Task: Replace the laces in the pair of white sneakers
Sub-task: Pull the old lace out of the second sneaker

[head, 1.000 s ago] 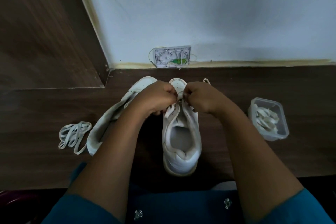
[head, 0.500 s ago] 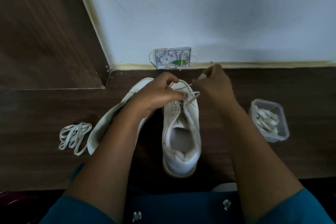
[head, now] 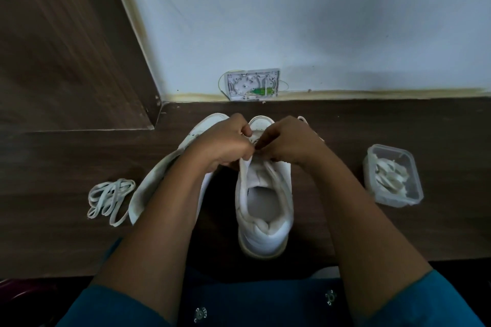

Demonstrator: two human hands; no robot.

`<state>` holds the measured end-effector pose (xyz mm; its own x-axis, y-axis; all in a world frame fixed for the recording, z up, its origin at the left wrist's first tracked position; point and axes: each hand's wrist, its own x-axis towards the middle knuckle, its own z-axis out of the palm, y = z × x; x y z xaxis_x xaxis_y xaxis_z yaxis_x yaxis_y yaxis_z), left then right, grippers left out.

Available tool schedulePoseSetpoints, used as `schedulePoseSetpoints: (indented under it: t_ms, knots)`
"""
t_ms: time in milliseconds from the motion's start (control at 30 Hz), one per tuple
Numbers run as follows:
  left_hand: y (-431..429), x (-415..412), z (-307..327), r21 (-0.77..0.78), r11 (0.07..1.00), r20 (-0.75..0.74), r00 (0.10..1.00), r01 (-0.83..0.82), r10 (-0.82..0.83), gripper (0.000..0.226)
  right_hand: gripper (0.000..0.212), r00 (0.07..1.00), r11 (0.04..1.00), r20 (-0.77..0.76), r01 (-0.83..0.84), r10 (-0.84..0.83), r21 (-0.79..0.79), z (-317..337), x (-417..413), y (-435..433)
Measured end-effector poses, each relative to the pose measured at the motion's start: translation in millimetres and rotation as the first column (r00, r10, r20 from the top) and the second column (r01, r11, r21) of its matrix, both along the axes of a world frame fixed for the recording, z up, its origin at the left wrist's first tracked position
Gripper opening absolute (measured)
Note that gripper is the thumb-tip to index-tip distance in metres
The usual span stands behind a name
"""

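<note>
white sneaker (head: 264,210) | white laces (head: 110,198) | dk brown woodgrain floor (head: 53,233) | teal sleeve (head: 435,300)

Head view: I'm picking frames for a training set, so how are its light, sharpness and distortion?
Head view: dim, arms and lap in shadow; the wall is brightest, no glare. Head view: no motion blur; sneaker, loose laces and box read clearly. Head view: wide-angle stretch splays the arms at the bottom. Head view: the lace pinched between left hand and right hand is mostly hidden.
</note>
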<state>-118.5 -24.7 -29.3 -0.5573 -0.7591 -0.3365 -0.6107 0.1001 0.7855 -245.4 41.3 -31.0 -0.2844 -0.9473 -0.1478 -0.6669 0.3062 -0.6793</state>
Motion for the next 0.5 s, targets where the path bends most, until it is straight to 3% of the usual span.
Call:
schedulePoseSetpoints:
  t_ms: [100,233,400,500]
  knots:
    - [-1.0,1.0,1.2,0.03,0.999,-0.001,1.0,0.022,-0.022,0.029,0.014,1.0,1.0,0.03,-0.002,0.002,-0.003,-1.8,3.5,-0.1]
    - [2.9,0.5,2.3,0.025,1.0,-0.042,0.999,0.013,-0.012,0.023,0.019,0.971,0.992,-0.216,-0.09,0.106,0.083,-0.1,9.2,-3.6]
    - [3.8,-4.9,-1.3,-0.142,0.99,0.0,1.0,0.022,-0.023,0.019,0.028,0.993,0.999,0.106,0.044,-0.046,0.021,-5.4,-2.6,-1.5]
    - [5.5,-9.6,-2.7,-0.197,0.978,0.031,0.997,0.074,-0.069,0.021,0.037,0.985,0.995,0.14,0.103,-0.103,0.006,-9.6,-6.8,-1.2]
